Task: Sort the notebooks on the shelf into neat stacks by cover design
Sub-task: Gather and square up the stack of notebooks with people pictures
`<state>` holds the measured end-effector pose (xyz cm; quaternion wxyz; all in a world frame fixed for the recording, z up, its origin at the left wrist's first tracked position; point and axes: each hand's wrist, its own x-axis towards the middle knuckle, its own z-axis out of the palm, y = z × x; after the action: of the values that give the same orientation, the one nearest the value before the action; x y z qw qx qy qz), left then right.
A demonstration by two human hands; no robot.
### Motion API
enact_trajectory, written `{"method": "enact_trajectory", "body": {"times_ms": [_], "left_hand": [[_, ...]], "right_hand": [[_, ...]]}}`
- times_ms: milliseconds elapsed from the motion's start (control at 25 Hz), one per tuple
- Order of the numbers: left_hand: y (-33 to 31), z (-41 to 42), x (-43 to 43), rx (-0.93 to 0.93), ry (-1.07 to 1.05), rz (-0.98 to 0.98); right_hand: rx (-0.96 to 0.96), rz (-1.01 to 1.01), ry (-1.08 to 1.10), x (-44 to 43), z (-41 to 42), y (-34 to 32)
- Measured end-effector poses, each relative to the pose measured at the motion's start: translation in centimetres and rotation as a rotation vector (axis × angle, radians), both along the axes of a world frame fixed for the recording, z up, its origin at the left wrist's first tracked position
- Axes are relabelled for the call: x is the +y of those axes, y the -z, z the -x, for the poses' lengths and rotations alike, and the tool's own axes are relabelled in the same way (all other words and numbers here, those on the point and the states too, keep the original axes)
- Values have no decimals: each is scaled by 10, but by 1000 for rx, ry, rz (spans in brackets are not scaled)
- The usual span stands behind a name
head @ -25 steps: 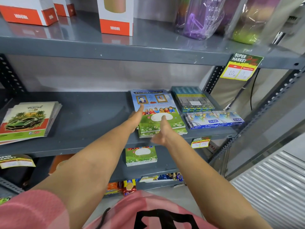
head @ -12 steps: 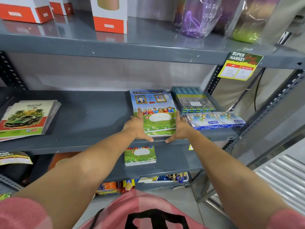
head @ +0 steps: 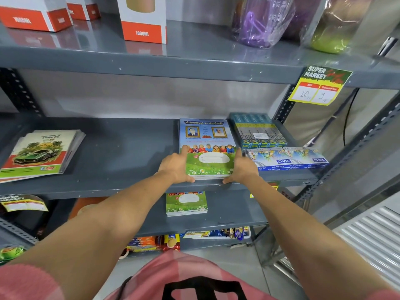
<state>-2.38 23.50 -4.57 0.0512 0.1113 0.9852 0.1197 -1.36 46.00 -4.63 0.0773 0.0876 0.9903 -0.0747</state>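
While both hands bracket it, one stack of children-cover notebooks [head: 207, 148] lies flat on the middle shelf [head: 121, 148], right of centre, its near edge almost flush with the shelf lip. Long axis runs front to back; the cover's title band points to the rear wall, the white name label toward the person. Individual copies in the stack cannot be counted.

The left hand [head: 175, 167] presses flat against the stack's left side, forefinger extended along the edge, thumb hooked at the near-left corner. The right hand [head: 242, 167] mirrors it on the right side, forefinger extended, thumb at the near-right corner. Neither hand grips; both lie open against the stack's edges.

A second stack, the green-car "Travel" notebooks [head: 39, 154], lies at the far left of the same shelf, well apart, loosely fanned, long axis also front to back and turned slightly clockwise.

One further stack with the same meadow cover [head: 186, 203] sits on the shelf below, partly hidden.

Just right of the held stack: one block of teal pencil boxes [head: 258, 132] at the rear, and two oil pastel boxes [head: 287, 159] side by side in front, the nearer one close to the right hand.

Three price tags show: one yellow tag [head: 318, 86] on the upper shelf edge, one [head: 22, 202] lower left, and one mostly hidden behind the right forearm.
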Motion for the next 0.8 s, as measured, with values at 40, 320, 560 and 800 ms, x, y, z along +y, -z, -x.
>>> {"method": "enact_trajectory", "body": {"times_ms": [40,320,560,800], "left_hand": [[-1,0,-1,-10,-1,-5],[-5,-1,11,-131,-132,-98],[8,-5,5,-83,-203,-198],[-1,-10,11,-85,-159,-119]], "right_hand": [[3,-13,18,2,0,1],[-115,344,109,1,3,-3],[-58,163,88,5,0,2],[-181,182,-32,16,-2,-4]]}}
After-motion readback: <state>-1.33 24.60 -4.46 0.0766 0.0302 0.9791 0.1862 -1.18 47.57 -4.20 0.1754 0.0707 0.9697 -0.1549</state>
